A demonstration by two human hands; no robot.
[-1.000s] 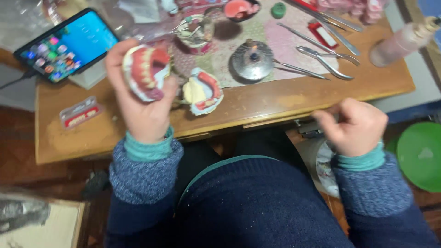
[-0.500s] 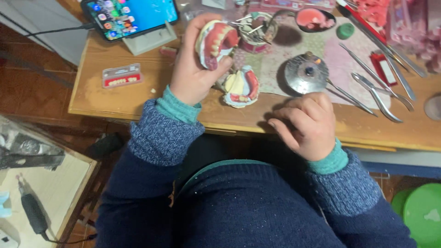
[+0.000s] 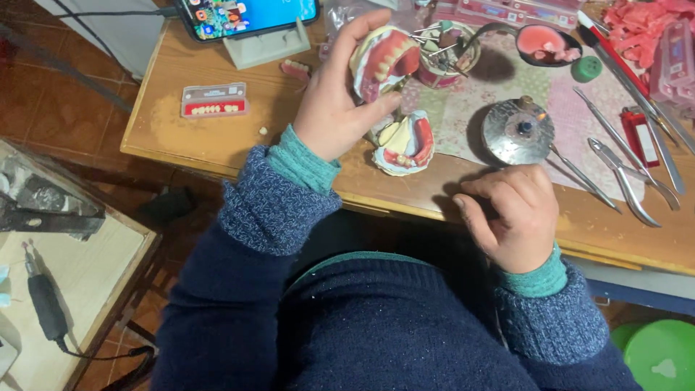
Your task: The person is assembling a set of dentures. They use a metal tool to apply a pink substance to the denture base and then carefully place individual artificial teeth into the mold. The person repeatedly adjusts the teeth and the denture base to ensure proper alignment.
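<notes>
Over the wooden bench [image 3: 217, 141] — left hand [image 3: 333, 108] clasping a denture model [image 3: 384, 61], right hand [image 3: 510, 217] loosely curled — empty.

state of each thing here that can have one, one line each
left hand: raised, grip closed on the denture model
denture model: held off the table, tilted
second denture model: lying on the table, not held
right hand: resting on the table edge, fingers curled, holding nothing visible
phone: screen lit, propped on a stand
tooth card: lying flat
burner: small flame lit
pliers: lying flat, untouched
</notes>
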